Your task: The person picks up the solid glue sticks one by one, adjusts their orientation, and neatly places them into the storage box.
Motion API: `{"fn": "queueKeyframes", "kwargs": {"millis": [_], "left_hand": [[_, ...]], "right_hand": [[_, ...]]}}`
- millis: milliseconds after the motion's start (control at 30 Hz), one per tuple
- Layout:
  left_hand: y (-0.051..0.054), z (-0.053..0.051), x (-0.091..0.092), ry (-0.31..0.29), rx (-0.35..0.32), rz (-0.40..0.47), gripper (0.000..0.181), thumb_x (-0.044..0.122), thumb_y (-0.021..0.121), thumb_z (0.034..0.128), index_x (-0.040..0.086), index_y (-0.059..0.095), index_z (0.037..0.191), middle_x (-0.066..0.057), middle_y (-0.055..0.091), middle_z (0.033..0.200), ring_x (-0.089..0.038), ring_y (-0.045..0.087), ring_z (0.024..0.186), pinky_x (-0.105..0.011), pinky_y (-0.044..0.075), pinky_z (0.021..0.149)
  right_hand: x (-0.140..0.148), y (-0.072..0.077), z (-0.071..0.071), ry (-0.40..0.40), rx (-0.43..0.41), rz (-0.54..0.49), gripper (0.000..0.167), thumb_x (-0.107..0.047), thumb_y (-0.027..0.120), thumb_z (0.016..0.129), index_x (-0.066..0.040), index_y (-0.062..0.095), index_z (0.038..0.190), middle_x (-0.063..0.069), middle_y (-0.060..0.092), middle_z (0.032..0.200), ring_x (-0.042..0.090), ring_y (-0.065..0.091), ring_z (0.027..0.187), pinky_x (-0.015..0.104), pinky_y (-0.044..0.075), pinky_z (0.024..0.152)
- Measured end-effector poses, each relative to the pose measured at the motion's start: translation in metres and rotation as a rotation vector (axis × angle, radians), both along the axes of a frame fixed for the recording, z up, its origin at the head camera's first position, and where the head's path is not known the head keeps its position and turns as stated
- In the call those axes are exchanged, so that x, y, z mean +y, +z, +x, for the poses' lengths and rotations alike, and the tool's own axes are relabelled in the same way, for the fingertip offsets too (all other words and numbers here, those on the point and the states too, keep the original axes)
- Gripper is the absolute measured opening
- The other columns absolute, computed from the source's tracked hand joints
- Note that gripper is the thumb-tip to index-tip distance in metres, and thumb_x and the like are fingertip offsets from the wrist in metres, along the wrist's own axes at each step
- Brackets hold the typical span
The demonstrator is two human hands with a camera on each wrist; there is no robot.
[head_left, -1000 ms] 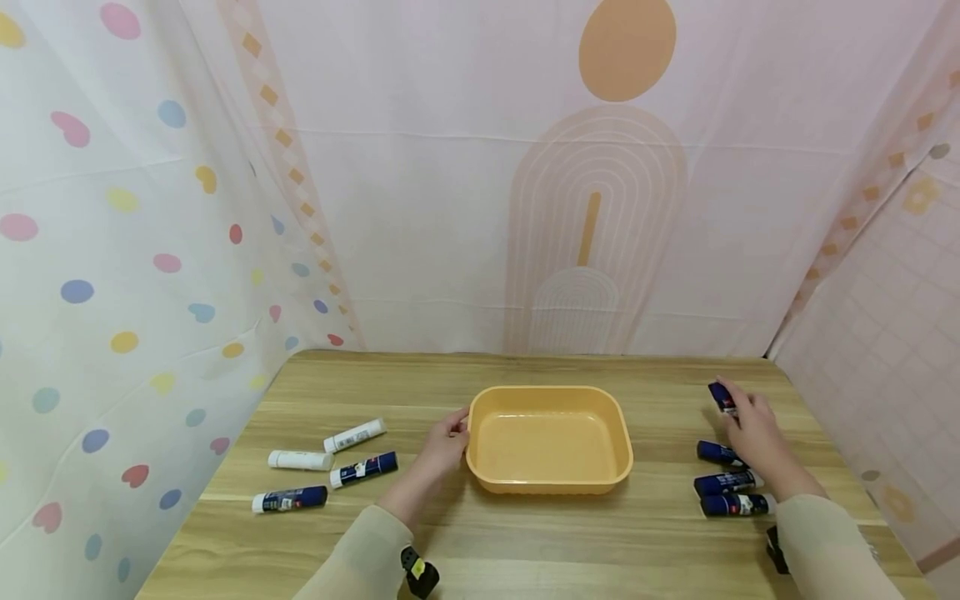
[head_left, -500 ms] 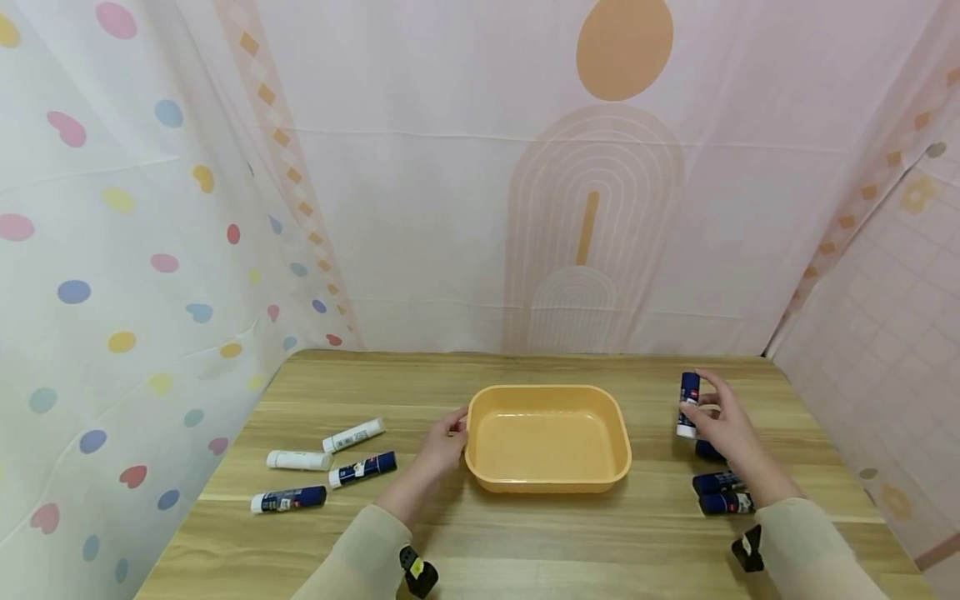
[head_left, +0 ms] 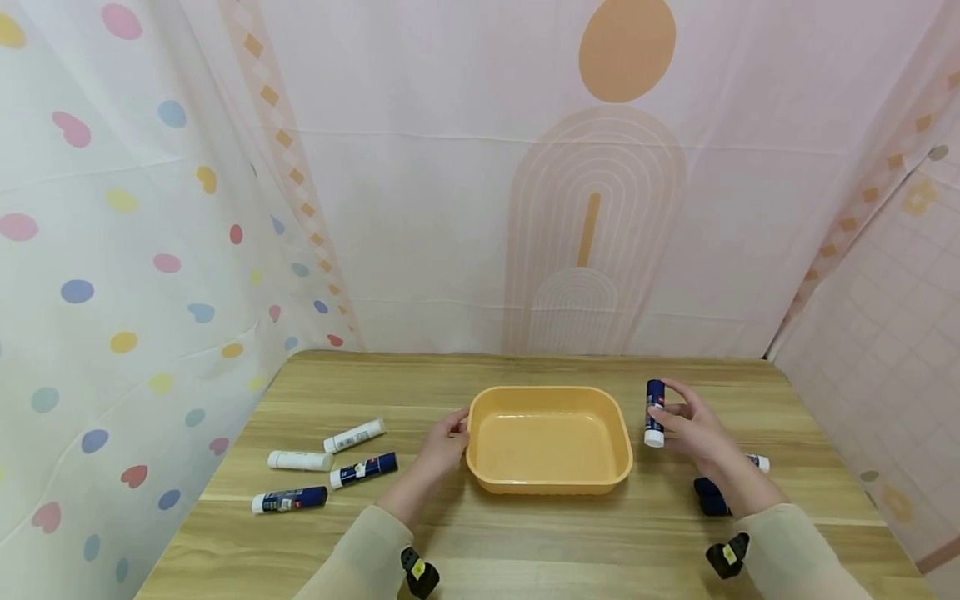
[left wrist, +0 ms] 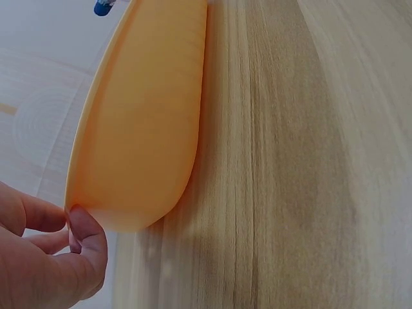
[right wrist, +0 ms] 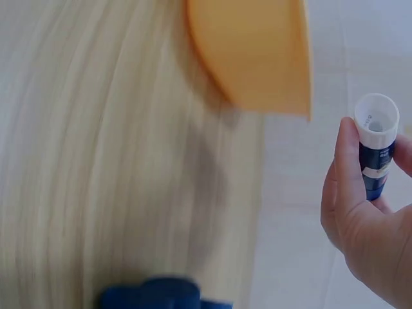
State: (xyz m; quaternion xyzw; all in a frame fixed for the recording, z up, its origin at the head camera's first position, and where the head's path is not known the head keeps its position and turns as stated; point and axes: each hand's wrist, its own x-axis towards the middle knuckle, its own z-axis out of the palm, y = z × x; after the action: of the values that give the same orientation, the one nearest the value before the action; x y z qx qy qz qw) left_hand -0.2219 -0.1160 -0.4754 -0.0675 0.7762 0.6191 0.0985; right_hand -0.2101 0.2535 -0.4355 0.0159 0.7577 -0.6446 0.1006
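A shallow yellow-orange plastic tray [head_left: 549,481] stands mid-table with nothing in it. Its left rim is pinched between the thumb and fingers of my left hand [head_left: 442,446], a grip that also shows in the left wrist view on the tray [left wrist: 145,122]. Just right of the tray, my right hand [head_left: 696,429] holds a blue glue stick [head_left: 655,412] above the table, nearly upright with its white end down. In the right wrist view the white end of that glue stick [right wrist: 376,122] faces the camera, between thumb and fingers.
On the left lie two white sticks [head_left: 355,436] and two blue glue sticks, the nearer one [head_left: 289,500] close to the table's left side. More blue glue sticks [head_left: 711,497] lie at the right, partly hidden beneath my right forearm. A patterned curtain [head_left: 420,250] hangs behind the wooden table [head_left: 525,550].
My right hand has lifted the glue stick from the right side and carried it left towards the tray, turning it nearly upright. The left hand and tray have stayed in place.
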Motion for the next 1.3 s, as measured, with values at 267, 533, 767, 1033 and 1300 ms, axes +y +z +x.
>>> {"fn": "queueKeyframes", "kwargs": {"millis": [267, 533, 767, 1033, 1300], "left_hand": [[0.001, 0.001, 0.002, -0.005, 0.007, 0.008, 0.046, -0.001, 0.041, 0.0970, 0.005, 0.041, 0.142, -0.010, 0.044, 0.103, -0.014, 0.045, 0.073, -0.025, 0.043, 0.059], [0.002, 0.001, 0.001, -0.002, 0.007, 0.013, 0.045, -0.002, 0.040, 0.0967, 0.003, 0.041, 0.142, -0.009, 0.044, 0.100, -0.013, 0.044, 0.071, -0.027, 0.043, 0.060], [0.002, 0.003, 0.001, -0.001, 0.008, 0.020, 0.045, -0.003, 0.040, 0.0965, 0.003, 0.041, 0.142, -0.010, 0.044, 0.100, -0.014, 0.044, 0.073, -0.025, 0.044, 0.060], [0.002, 0.002, 0.002, 0.003, 0.002, 0.019, 0.045, -0.002, 0.041, 0.0966, 0.004, 0.041, 0.142, -0.010, 0.044, 0.101, -0.014, 0.045, 0.073, -0.023, 0.043, 0.059], [0.000, 0.002, 0.001, -0.008, 0.004, 0.025, 0.046, -0.001, 0.040, 0.0966, 0.003, 0.040, 0.142, -0.009, 0.042, 0.101, -0.014, 0.044, 0.074, -0.023, 0.043, 0.060]], "right_hand": [[-0.024, 0.003, 0.003, 0.046, -0.037, -0.034, 0.072, -0.020, 0.056, 0.095, -0.010, 0.012, 0.151, 0.018, 0.043, 0.119, 0.016, 0.061, 0.089, 0.038, 0.056, 0.079], [-0.049, -0.001, 0.004, 0.119, -0.043, -0.111, 0.071, -0.017, 0.057, 0.094, -0.010, 0.014, 0.150, 0.020, 0.040, 0.117, 0.021, 0.059, 0.091, 0.041, 0.056, 0.078], [-0.074, -0.001, 0.003, 0.133, -0.073, -0.150, 0.070, -0.018, 0.060, 0.093, -0.012, 0.019, 0.149, 0.016, 0.038, 0.113, 0.025, 0.058, 0.094, 0.042, 0.056, 0.078], [-0.098, -0.005, -0.001, 0.121, -0.069, -0.128, 0.063, -0.014, 0.061, 0.092, -0.012, 0.027, 0.145, 0.015, 0.044, 0.108, 0.022, 0.059, 0.087, 0.042, 0.057, 0.074], [-0.126, -0.014, -0.006, 0.148, -0.090, -0.123, 0.063, -0.012, 0.063, 0.090, -0.011, 0.030, 0.143, 0.016, 0.048, 0.104, 0.023, 0.061, 0.082, 0.042, 0.057, 0.069]]}}
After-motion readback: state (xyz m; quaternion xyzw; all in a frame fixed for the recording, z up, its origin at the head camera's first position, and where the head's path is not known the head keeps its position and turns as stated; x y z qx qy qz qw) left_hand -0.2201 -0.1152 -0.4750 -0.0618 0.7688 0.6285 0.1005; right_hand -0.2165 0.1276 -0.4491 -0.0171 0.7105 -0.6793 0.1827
